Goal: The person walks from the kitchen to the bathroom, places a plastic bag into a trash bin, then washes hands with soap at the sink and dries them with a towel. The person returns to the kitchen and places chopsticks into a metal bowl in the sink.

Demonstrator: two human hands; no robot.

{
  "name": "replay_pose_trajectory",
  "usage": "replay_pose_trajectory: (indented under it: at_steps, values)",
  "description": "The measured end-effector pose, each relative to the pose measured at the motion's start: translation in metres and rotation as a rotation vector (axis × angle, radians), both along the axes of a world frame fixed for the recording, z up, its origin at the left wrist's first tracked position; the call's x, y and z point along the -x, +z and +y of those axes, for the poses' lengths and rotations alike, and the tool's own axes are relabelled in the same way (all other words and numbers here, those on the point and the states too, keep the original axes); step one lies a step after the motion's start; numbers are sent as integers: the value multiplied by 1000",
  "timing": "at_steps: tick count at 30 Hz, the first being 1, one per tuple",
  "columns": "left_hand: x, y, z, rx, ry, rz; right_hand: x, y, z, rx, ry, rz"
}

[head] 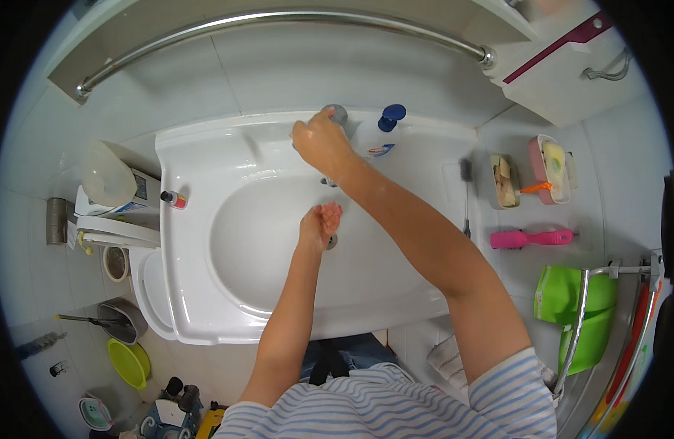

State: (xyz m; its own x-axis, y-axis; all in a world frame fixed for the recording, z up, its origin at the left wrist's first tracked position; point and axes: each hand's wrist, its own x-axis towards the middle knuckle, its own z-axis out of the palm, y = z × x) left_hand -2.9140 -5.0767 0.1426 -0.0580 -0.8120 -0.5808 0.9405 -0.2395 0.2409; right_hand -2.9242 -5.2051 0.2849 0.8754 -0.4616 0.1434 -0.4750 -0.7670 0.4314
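My left hand (321,224) is cupped, palm up and wet-looking, over the white washbasin (249,241), just above the drain (332,241). Nothing solid lies in its palm. Beyond it, my right hand (321,138) reaches to the back rim with its fingers curled down over the faucet. Only the metal spout (329,181) shows below my wrist; whether the fingers grip the handle is hidden. A grey rounded object (335,113) stands right behind my knuckles. To the right of that hand is a white pump bottle with a blue pump head (392,117).
A small bottle (174,200) stands on the basin's left rim. A thin brush (466,181) lies at the right rim. Soap holders (504,181) and a pink hairbrush (530,238) are on the right wall. A metal rail (282,19) spans the back wall.
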Motion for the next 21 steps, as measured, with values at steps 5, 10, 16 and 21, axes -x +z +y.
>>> replay_pose_trajectory:
  at_steps: [5, 10, 16, 21]
  values:
    - [14, -11, -22, -13, -35, -37, 8, 2, -12, -185, -7, -239]
    - [14, -9, -40, -38, 3, 26, 9, 14, -7, -218, 46, -291]
    - [19, -7, -44, -62, 37, -32, 18, 16, -11, -326, 51, -298]
    - [25, -21, -47, -66, 28, 57, 29, 6, -17, -250, 90, -361]
